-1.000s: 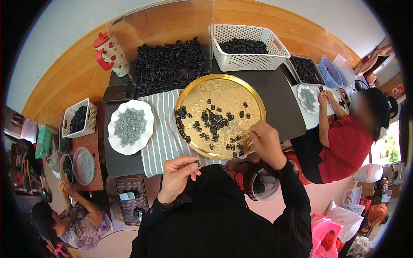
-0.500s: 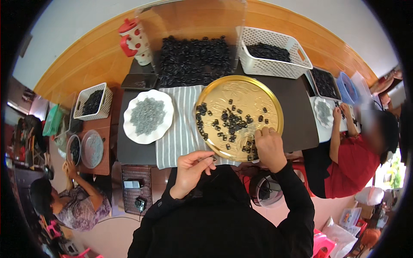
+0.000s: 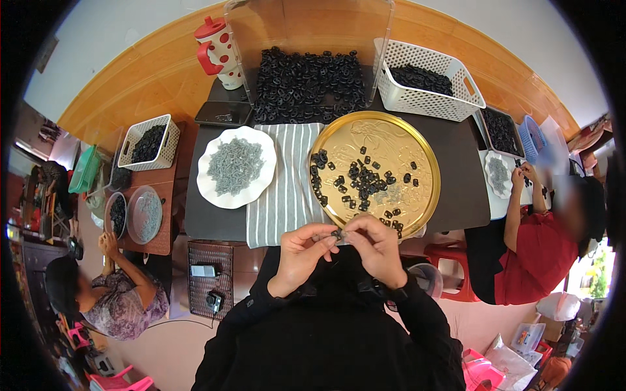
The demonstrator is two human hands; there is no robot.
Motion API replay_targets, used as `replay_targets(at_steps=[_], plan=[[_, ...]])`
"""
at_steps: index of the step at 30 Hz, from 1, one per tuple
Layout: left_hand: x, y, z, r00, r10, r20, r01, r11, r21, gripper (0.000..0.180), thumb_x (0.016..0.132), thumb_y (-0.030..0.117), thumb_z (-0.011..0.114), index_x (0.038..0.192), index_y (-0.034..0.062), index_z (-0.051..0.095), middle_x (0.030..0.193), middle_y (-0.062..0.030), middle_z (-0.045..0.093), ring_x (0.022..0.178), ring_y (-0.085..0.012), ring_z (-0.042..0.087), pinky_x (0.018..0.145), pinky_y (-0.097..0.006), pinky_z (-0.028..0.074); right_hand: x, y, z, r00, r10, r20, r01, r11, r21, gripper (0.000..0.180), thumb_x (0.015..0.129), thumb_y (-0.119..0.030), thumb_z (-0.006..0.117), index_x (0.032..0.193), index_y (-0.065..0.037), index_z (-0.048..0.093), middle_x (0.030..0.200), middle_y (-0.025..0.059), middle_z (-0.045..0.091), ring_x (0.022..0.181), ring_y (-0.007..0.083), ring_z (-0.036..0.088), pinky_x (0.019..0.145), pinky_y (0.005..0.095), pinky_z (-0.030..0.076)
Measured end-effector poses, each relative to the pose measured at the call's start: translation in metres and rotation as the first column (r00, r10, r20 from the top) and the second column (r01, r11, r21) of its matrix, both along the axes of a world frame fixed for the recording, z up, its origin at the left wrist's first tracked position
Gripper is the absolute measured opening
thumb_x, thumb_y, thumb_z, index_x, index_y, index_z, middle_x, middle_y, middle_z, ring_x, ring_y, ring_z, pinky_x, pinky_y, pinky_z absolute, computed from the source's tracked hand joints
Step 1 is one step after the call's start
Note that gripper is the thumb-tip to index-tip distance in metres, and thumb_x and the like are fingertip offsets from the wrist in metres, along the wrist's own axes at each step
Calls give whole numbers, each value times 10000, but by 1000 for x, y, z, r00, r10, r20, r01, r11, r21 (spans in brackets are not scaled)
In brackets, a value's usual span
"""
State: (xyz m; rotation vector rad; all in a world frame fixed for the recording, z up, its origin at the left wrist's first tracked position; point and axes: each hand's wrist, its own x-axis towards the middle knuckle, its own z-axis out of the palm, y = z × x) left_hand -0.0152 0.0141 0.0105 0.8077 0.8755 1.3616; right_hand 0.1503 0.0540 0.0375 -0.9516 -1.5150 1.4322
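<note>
Both hands meet just in front of the table's near edge. My left hand point(image 3: 301, 258) pinches a small black plastic piece point(image 3: 336, 234) between thumb and fingers. Fingertips of my right hand point(image 3: 377, 250) are closed right against it; what they grip is too small to make out. Beyond my right hand lies a round gold tray point(image 3: 412, 146), with several black two-holed pieces point(image 3: 366, 181) heaped and scattered on it. To the left, a white wavy-rimmed plate point(image 3: 205, 187) holds a pile of small grey parts point(image 3: 235, 166).
A striped cloth point(image 3: 284, 189) lies between plate and tray. Behind stand a clear bin of black pieces point(image 3: 310, 85), a white basket point(image 3: 430, 101), a dark shallow tray point(image 3: 223, 113) and a red-dotted tumbler point(image 3: 220, 55). Co-workers sit at left point(image 3: 120, 296) and right point(image 3: 535, 254).
My right hand has left the gold tray's near right side and come in to meet my left hand. The view has shifted slightly.
</note>
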Motion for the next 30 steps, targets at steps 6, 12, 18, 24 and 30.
replay_targets(at_steps=[6,12,18,24,30], plan=[[-3,-4,2,998,63,-6,-63,998,21,204,842,-65,596,1041,-47,634,856,-113,658,699,-146,640,534,-212,493,-17,-7,-12,993,-21,-118,15,999,-49,36,898,5,541,905,28,569,855,28,566,766,70,538,700,211,446],[-6,-7,4,999,55,-2,-55,998,17,203,849,-63,588,1046,-44,634,842,-101,651,702,-141,637,539,-214,491,-22,-10,-11,990,-46,-130,40,998,-55,43,903,-7,544,924,25,563,853,28,569,750,70,541,695,209,452],[-7,-7,3,998,56,-2,-56,998,20,203,850,-64,586,1044,-36,638,840,-95,645,707,-139,635,539,-212,489,-25,-11,-13,991,-56,-120,53,998,-24,23,901,5,546,910,25,552,820,15,551,746,58,514,661,198,420],[-7,-7,1,998,61,-19,-60,998,35,204,843,-78,586,1032,-32,646,841,-93,636,694,-127,623,532,-207,486,-27,-9,-15,998,-34,-62,39,997,70,23,900,22,523,879,16,529,790,30,513,703,78,493,637,208,414],[-9,-10,1,988,101,-113,-93,993,73,192,836,-93,584,1006,-38,655,813,-78,601,663,-115,599,523,-195,477,-29,-9,-19,1000,3,17,-6,988,152,45,887,39,513,856,7,509,777,61,502,673,120,494,613,234,412]])
